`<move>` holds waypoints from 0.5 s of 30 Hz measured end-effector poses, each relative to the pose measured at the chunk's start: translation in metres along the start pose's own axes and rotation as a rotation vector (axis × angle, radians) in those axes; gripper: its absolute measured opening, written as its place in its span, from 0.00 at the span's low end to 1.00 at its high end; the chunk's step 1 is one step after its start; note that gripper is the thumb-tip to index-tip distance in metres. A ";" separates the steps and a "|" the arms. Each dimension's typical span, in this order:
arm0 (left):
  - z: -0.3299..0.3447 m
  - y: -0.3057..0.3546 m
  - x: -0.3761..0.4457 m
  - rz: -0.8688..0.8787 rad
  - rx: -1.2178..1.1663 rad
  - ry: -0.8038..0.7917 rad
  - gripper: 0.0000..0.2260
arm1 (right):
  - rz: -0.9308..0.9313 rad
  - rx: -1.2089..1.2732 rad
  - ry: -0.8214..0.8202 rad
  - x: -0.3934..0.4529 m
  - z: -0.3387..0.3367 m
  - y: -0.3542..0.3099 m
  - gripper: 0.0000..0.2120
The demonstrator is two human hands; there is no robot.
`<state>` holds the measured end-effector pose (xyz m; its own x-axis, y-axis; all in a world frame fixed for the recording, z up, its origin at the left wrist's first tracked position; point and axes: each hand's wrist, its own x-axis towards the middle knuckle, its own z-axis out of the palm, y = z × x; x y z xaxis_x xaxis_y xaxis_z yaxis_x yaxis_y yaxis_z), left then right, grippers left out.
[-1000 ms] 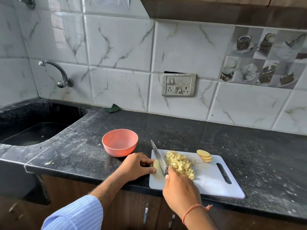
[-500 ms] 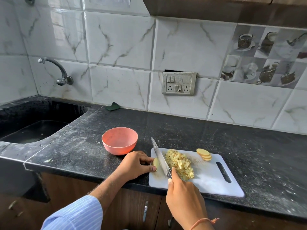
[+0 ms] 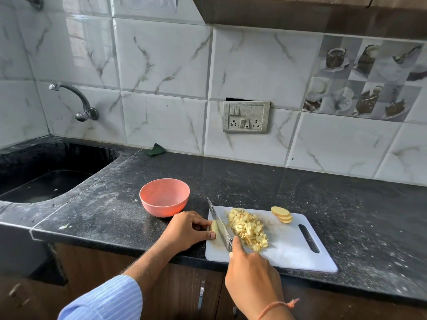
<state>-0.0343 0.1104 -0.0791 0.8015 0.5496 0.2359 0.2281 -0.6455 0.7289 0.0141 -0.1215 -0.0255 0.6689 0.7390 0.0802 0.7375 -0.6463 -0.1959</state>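
At lower centre, a potato piece (image 3: 215, 227) is pinched steady on the cutting board (image 3: 290, 250) by the left hand (image 3: 184, 229), so the knife (image 3: 219, 224), gripped by the right hand (image 3: 251, 271), can be drawn through it beside the diced pile (image 3: 247, 228).

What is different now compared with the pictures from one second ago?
The right hand drew the steel kitchen knife slightly back, then pushed it forward again, slicing the pale vegetable piece that the left hand pinches. Nothing was let go. The pink plastic bowl, chopped vegetable pile, round slices and white cutting board stayed put.
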 end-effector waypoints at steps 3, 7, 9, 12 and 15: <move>-0.002 0.000 0.001 -0.003 0.000 -0.023 0.20 | 0.000 0.039 0.015 -0.005 -0.001 0.008 0.30; -0.004 0.000 0.001 0.009 -0.002 -0.055 0.20 | 0.006 0.094 0.045 -0.003 -0.004 0.005 0.28; -0.003 -0.001 0.001 0.006 0.000 -0.039 0.20 | 0.002 0.107 0.076 -0.002 -0.004 0.005 0.27; 0.000 -0.001 0.001 0.007 -0.009 -0.014 0.20 | -0.002 0.123 0.105 -0.001 -0.004 0.005 0.27; 0.001 -0.002 0.002 0.009 -0.020 -0.013 0.19 | -0.020 0.128 0.096 0.001 -0.002 0.002 0.27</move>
<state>-0.0327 0.1123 -0.0809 0.8108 0.5364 0.2344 0.2094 -0.6397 0.7396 0.0165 -0.1227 -0.0241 0.6648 0.7257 0.1771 0.7368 -0.5979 -0.3157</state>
